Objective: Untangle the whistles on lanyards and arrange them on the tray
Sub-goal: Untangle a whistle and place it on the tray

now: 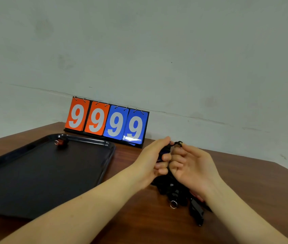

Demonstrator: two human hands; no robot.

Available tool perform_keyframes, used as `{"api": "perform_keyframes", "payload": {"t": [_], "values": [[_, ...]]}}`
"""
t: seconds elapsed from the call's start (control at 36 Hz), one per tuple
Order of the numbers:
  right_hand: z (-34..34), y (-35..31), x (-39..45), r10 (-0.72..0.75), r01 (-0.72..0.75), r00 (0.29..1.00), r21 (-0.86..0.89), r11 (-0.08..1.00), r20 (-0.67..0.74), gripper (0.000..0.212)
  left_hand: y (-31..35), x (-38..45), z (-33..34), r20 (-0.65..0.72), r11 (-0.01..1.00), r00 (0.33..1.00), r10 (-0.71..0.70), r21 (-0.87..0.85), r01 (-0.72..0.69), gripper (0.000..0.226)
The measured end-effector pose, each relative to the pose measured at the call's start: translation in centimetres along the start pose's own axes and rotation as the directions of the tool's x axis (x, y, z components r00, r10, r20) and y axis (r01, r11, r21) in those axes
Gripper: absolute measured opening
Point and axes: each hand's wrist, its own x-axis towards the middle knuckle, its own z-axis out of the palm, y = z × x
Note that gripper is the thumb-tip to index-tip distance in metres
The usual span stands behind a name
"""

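both hands' fingers clamped on tangled lanyards, tray to left.

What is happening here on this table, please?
A person is working on a tangled bundle of black lanyards and whistles above the wooden table. The left hand grips part of the bundle, and the right hand pinches a cord loop at the top. The rest of the bundle hangs down onto the table. One red whistle already lies at the far end of the black tray. A flip scoreboard reads 99 99.
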Motion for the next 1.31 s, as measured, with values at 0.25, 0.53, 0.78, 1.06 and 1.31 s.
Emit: {"api": "perform_keyframes", "payload": {"t": [0.25,0.53,0.78,1.06,1.31], "values": [[0.6,0.0,0.0,-0.036,-0.036,0.981,-0.355,0.934,-0.192,0.014,-0.4,0.4,-0.9,-0.072,0.997,0.997,0.021,0.078,-0.015,0.019],[0.5,0.7,-0.1,-0.367,0.203,0.926,-0.699,0.686,-0.092,0.023,-0.2,0.7,-1.2,-0.096,1.000,0.995,0.007,0.027,-0.004,0.022],[0.8,0.8,-0.3,-0.548,0.270,0.833,-0.919,0.287,0.073,0.015,-0.4,0.9,-1.6,-0.099,1.000,0.995,-0.010,0.021,0.012,0.023],[0.2,1.3,-0.3,-0.490,0.251,0.857,-0.960,0.126,0.160,0.009,-0.3,1.0,-1.9,-0.107,0.998,0.993,-0.058,-0.044,0.053,0.021],[-0.1,1.0,-0.5,-0.395,0.329,0.774,-0.847,-0.417,0.495,0.007,0.1,1.3,-2.0,-0.108,0.977,0.980,-0.165,-0.157,0.147,0.020]]}}
